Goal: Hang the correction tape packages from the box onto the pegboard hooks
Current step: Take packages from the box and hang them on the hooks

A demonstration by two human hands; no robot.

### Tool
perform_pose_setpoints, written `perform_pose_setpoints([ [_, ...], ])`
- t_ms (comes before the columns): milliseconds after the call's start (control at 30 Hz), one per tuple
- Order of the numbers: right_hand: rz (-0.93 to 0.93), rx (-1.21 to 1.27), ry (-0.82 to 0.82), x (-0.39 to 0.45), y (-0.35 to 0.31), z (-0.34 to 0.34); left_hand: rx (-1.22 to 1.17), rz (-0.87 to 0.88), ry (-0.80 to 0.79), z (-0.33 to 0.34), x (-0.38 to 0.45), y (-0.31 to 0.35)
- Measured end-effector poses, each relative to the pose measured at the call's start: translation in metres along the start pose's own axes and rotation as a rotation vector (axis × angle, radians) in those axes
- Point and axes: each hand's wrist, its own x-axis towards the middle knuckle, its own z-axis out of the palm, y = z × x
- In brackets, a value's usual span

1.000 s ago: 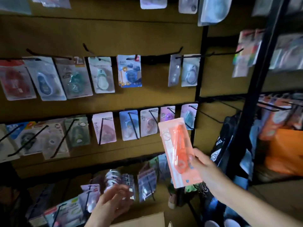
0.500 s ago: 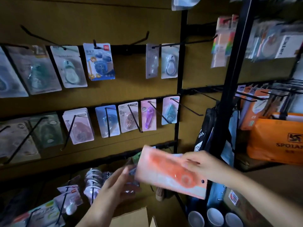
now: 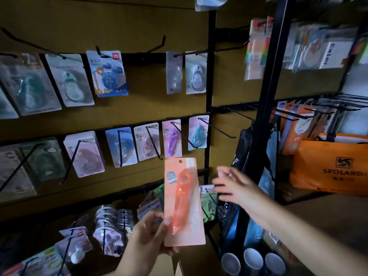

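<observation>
We are looking at a brown pegboard (image 3: 139, 108) filling the left side of the view, with black hooks (image 3: 217, 127) sticking out in rows and packaged correction tapes hanging on most of them. To the right, a black rack upright (image 3: 272, 76) is splitting the scene, and beyond it an orange bag (image 3: 328, 166) printed SPOLAND is sitting among more hanging stock. Lower down, near the bottom edge, three grey cups (image 3: 253, 259) are standing side by side.

Now to the action. We are seeing the orange correction tape package (image 3: 183, 202) standing upright in front of the board, its hang hole at the top, just below the purple package (image 3: 172, 138) in the middle row. The left hand (image 3: 151, 230) is holding it from below, thumb lying across the front of the card near the lower left corner and fingers curling behind, so it is pinching the package. The right hand (image 3: 235, 188) is hovering just beside the package's right edge, apart from it, fingers spread and blurred, gripping nothing; a ring is showing on one finger.

At the very bottom, a pale cardboard edge, possibly the box (image 3: 169, 265), is peeking out beneath the left wrist.
</observation>
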Motion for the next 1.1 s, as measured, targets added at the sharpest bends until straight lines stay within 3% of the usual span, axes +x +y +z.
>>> perform_pose_setpoints([
  [67,0.087,0.081,-0.123,-0.010,0.005,0.015,0.038,0.005,-0.045,0.004,0.000,-0.001],
  [167,0.100,0.151,-0.146,-0.020,0.012,0.031,0.108,0.033,-0.098,0.008,-0.001,-0.003],
  [333,-0.016,-0.001,-0.055,-0.013,0.013,0.031,0.209,0.028,-0.126,0.009,0.002,-0.003],
  [500,-0.116,-0.246,0.048,0.014,0.006,0.017,0.504,0.105,-0.028,-0.005,0.013,-0.030],
  [700,-0.050,-0.221,0.075,0.024,0.015,0.017,0.753,0.233,0.015,-0.019,0.012,-0.026],
  [1100,-0.075,-0.209,0.173,0.032,0.015,0.021,0.861,0.377,0.030,-0.039,0.023,-0.013],
])
